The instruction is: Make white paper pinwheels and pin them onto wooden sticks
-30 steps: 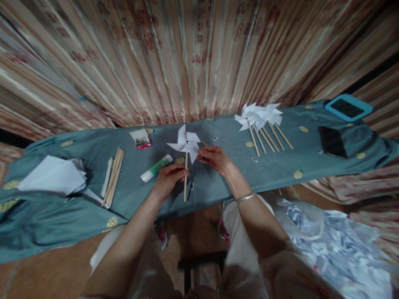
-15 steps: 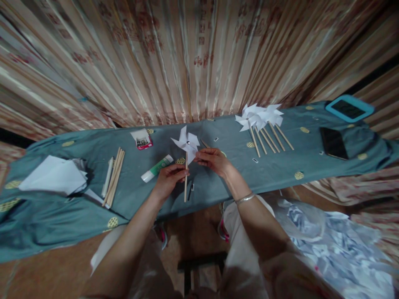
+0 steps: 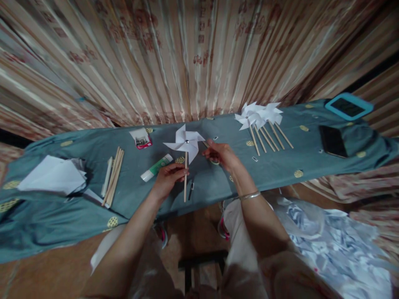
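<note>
A white paper pinwheel point(image 3: 186, 142) with a pin at its hub is fixed to the top of a wooden stick point(image 3: 185, 182). My left hand point(image 3: 171, 176) pinches this stick below the blades and keeps it upright above the table. Just right of the pinwheel, my right hand point(image 3: 221, 155) has its fingers partly curled and apart, close to a blade tip. A thin pointed tool point(image 3: 205, 144) on the cloth lies partly behind that hand. Beside my left hand rests a green and white glue stick point(image 3: 156, 167).
On the cloth-covered table point(image 3: 274, 170) are finished pinwheels point(image 3: 258, 116), a phone point(image 3: 333, 141) and a blue-framed device point(image 3: 349, 106) at right. Leftward are a small box of pins point(image 3: 141, 139), wooden sticks point(image 3: 115, 176) and white paper sheets point(image 3: 52, 176). A curtain point(image 3: 174, 62) hangs behind.
My right hand has moved slightly right and up, away from the pinwheel's lower blade. The blades have turned. My left hand still grips the stick in the same place.
</note>
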`<state>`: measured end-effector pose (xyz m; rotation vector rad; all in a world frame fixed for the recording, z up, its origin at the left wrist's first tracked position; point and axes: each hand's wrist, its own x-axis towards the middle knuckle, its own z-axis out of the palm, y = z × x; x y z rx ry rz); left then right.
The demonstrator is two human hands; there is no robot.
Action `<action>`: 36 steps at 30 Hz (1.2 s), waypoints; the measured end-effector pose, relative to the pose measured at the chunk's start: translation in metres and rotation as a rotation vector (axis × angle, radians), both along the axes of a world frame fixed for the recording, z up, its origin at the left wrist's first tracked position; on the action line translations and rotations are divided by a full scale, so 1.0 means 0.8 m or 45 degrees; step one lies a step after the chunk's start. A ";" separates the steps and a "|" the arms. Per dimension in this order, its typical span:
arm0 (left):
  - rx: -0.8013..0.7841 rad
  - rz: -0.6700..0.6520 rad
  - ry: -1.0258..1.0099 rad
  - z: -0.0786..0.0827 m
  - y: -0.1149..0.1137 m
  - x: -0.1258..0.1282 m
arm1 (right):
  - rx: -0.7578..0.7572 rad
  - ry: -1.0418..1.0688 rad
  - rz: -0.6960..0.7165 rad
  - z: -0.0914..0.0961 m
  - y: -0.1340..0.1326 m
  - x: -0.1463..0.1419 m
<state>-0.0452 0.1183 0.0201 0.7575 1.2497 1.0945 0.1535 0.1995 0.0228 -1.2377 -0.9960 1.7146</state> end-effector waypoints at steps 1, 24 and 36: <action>-0.003 -0.011 -0.001 0.001 -0.001 0.000 | 0.017 -0.006 -0.066 0.000 0.003 0.002; -0.060 -0.303 0.022 0.006 -0.015 0.023 | -0.074 0.272 -0.060 0.005 0.008 -0.003; -0.028 -0.259 0.026 0.007 -0.015 0.021 | 0.035 0.316 -0.025 -0.006 0.011 -0.008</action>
